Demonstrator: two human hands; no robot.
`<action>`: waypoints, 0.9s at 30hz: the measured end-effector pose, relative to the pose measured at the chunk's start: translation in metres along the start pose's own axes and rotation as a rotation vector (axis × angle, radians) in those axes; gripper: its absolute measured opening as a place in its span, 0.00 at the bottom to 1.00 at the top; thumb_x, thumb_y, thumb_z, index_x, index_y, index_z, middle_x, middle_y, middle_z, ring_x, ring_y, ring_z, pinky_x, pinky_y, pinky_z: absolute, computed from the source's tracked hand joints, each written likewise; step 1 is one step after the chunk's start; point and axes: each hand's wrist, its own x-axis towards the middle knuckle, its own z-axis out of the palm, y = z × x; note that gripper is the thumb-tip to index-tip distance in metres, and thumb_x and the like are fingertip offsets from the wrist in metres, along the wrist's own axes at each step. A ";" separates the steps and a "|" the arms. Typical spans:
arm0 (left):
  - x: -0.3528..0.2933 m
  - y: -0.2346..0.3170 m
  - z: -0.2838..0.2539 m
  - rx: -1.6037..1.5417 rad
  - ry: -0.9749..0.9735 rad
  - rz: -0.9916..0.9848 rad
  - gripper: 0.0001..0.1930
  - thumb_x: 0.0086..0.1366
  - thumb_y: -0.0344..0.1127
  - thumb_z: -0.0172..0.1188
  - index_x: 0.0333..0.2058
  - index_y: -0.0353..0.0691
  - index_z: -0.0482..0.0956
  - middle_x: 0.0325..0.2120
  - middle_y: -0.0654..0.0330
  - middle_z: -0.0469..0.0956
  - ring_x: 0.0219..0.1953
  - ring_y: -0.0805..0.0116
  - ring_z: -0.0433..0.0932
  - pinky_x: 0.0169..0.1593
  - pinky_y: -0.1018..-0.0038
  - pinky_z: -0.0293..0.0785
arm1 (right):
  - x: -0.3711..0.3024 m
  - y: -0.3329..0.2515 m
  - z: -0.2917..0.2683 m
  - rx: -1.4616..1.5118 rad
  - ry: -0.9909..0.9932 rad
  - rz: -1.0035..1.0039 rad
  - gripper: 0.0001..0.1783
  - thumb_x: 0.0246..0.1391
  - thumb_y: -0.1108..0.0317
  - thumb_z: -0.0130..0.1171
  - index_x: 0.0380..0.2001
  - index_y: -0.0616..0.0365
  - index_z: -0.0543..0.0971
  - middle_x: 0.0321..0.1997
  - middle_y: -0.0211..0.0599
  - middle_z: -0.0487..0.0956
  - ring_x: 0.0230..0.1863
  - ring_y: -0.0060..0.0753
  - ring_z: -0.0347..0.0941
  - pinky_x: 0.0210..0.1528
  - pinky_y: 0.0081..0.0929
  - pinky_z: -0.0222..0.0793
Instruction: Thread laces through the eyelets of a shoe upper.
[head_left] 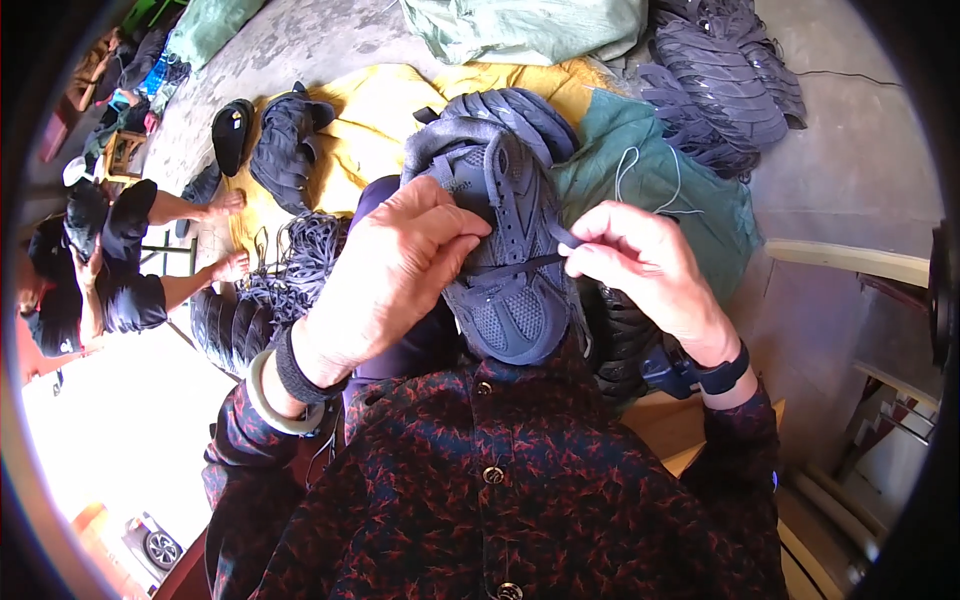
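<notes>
A dark grey sneaker [515, 315] lies over my lap with its toe towards me, its eyelet rows partly unlaced. A flat black shoelace [518, 268] crosses the front of its lacing area. My left hand [395, 270] is closed in a pinch at the left eyelet edge, where the lace runs in under the fingers; its grip point is partly hidden. On the right side of the shoe, my right hand [645, 265] pinches the lace between thumb and fingers, with a short piece showing above the grip.
Several stacked dark shoes [515, 115] lie just beyond the sneaker on a yellow sheet [375, 110]. A heap of black laces [300, 255] sits left of my knee. More shoe stacks [720, 80] stand at the far right, near a green sack [715, 210]. Another person [135, 260] sits at left.
</notes>
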 end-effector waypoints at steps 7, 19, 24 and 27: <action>0.005 -0.010 0.012 0.284 0.108 0.259 0.13 0.53 0.25 0.71 0.38 0.44 0.86 0.33 0.61 0.77 0.39 0.60 0.78 0.43 0.67 0.72 | 0.004 0.003 -0.001 -0.158 -0.043 -0.097 0.05 0.63 0.79 0.58 0.42 0.64 0.79 0.41 0.29 0.79 0.35 0.15 0.73 0.37 0.17 0.70; 0.005 -0.012 0.027 0.285 0.181 0.041 0.10 0.50 0.32 0.74 0.33 0.48 0.86 0.26 0.66 0.74 0.33 0.64 0.76 0.44 0.66 0.66 | 0.003 0.010 0.013 -0.105 -0.024 0.031 0.06 0.63 0.73 0.61 0.41 0.64 0.81 0.36 0.34 0.80 0.35 0.24 0.76 0.40 0.23 0.73; 0.007 -0.006 0.024 0.371 0.126 0.143 0.10 0.51 0.32 0.73 0.33 0.48 0.85 0.25 0.67 0.74 0.32 0.66 0.75 0.43 0.67 0.64 | 0.001 0.024 0.014 -0.320 0.020 -0.224 0.06 0.63 0.74 0.61 0.42 0.65 0.80 0.36 0.36 0.80 0.35 0.27 0.78 0.40 0.25 0.74; 0.008 -0.004 0.024 0.386 0.152 0.219 0.10 0.51 0.30 0.73 0.34 0.47 0.85 0.25 0.67 0.74 0.31 0.67 0.74 0.43 0.68 0.63 | -0.001 0.015 0.007 -0.404 -0.074 -0.207 0.07 0.63 0.75 0.61 0.43 0.66 0.80 0.36 0.36 0.80 0.35 0.26 0.78 0.40 0.25 0.74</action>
